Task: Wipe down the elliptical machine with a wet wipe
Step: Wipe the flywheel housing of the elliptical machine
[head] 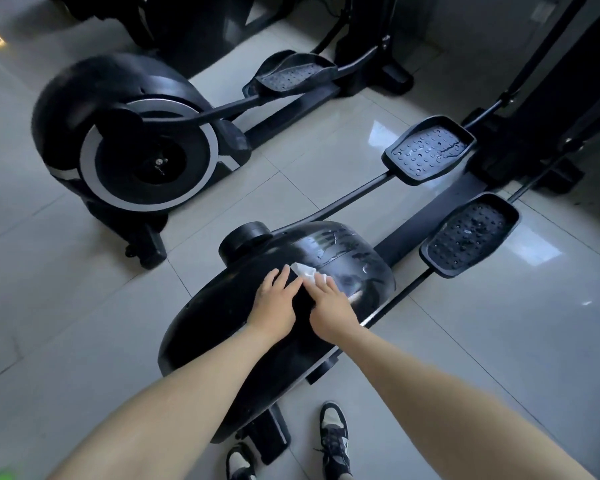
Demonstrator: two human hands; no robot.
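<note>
A black elliptical machine stands on the tiled floor below me, its rounded flywheel housing facing up. A white wet wipe lies on top of the housing. My left hand lies flat on the housing, its straight fingertips at the wipe's left edge. My right hand presses on the wipe with straight fingers and covers part of it. Wet streaks shine on the housing beyond the wipe. The machine's two pedals sit at the right.
A second black elliptical with a silver ring stands at the upper left, more dark equipment behind it. My two shoes stand on the grey tiles by the machine's rear foot.
</note>
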